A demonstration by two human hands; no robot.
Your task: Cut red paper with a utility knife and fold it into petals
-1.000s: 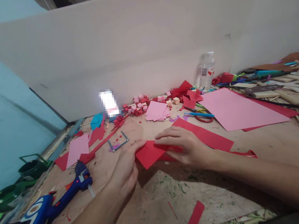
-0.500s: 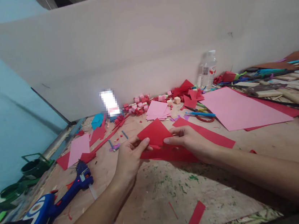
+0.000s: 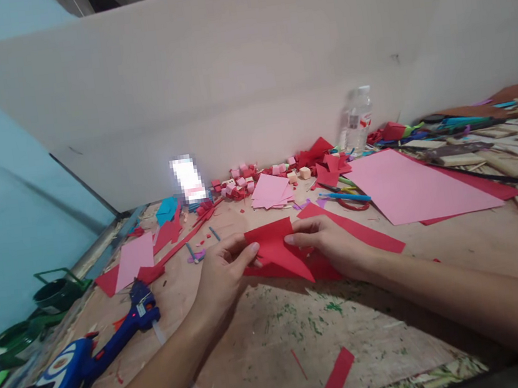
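A red paper sheet [image 3: 275, 248] is pinched between my two hands above the wooden table. My left hand [image 3: 234, 263] grips its left edge, thumb on the near face. At the right edge, my right hand [image 3: 319, 240] holds it the same way. The upper part of the sheet stands up while a pointed lower part sticks out toward me. Behind and below it lies more red paper [image 3: 327, 270], partly covered by the sheet and my right hand. A long red strip [image 3: 358, 232] rests just beyond my right hand.
Pink squares [image 3: 270, 190] and small pink and red cubes [image 3: 241, 180] sit at the back. To the left lies a blue glue gun [image 3: 143, 306]. A pink sheet [image 3: 413, 184], scissors [image 3: 353, 205], a plastic bottle [image 3: 360, 122] and a lit phone [image 3: 188, 179] are also around.
The red sheet has changed from a flat, raised diamond to a bent shape, its top corner gone from view and a point now showing toward me. Both hands keep their grip.
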